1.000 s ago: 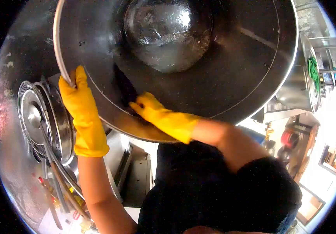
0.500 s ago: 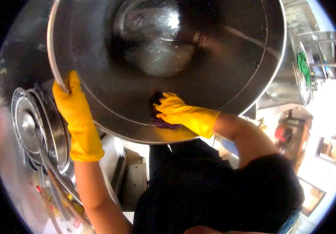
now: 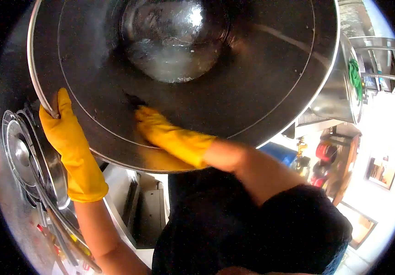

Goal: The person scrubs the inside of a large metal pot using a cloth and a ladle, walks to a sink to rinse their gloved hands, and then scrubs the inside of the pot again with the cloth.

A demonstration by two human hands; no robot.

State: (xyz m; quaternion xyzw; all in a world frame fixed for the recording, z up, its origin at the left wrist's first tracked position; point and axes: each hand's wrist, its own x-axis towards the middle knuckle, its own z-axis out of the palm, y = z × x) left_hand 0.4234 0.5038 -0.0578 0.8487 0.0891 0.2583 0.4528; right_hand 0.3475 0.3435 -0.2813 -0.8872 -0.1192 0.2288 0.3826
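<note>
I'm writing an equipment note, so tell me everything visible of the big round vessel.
The big vessel looks metallic, with a dark inner wall, a thin ring line, pale smudges, a brighter rim and a shiny, wet-looking round bottom. Its mouth faces the camera; its top is out of frame. The gloved left hand grips the rim; the gloved right hand is inside with a blurred dark cloth.

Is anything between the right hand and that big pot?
Only the dark cloth at the fingers of the right hand. The hand is inside the big pot; nothing else visible is in the way.
</note>
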